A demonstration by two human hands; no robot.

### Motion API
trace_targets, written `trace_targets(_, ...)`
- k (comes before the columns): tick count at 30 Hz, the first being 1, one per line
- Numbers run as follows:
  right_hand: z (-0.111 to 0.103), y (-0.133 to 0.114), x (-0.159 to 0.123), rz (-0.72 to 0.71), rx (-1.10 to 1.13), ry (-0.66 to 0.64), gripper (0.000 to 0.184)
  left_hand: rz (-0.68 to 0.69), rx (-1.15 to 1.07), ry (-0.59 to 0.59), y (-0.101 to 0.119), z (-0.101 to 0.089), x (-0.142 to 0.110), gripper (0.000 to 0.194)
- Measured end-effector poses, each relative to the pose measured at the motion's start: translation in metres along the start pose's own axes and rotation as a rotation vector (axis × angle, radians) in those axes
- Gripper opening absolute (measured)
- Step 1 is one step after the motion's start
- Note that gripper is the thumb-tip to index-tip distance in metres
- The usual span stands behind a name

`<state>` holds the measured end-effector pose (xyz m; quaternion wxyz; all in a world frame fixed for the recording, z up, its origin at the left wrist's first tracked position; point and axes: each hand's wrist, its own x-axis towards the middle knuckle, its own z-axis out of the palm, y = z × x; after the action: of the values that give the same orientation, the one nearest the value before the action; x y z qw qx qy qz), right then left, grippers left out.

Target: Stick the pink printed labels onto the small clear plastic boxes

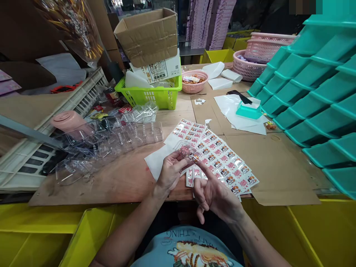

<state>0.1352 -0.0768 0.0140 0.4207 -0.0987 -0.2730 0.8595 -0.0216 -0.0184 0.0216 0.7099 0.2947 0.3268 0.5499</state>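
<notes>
My left hand (171,171) is closed on a small clear plastic tray or lid (182,144), holding it above the table edge. On the plastic's near end sits a cartoon sticker (194,158). The index finger of my right hand (215,194) is stretched out, its tip at that sticker. The other right fingers are loosely bent, with nothing visible in them. Under and beyond both hands lie overlapping sheets of printed stickers (222,159), with cartoon animals and pink lettering. White backing paper (155,159) lies to their left.
Clear plastic trays (128,135) are heaped at left beside a pink container (71,124). A green basket (151,94) holding cardboard boxes stands behind. Pink baskets (194,83) sit farther back. Stacked turquoise bins (314,92) rise at right; a turquoise tray (249,110) lies on white paper.
</notes>
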Motion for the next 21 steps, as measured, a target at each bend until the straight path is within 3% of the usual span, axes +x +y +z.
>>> trace_targets(21,0.0003,0.0013,0.0037,0.016,-0.016,0.07,0.074,0.031,0.008,-0.017,-0.0021,-0.0059,0.0015,0.028)
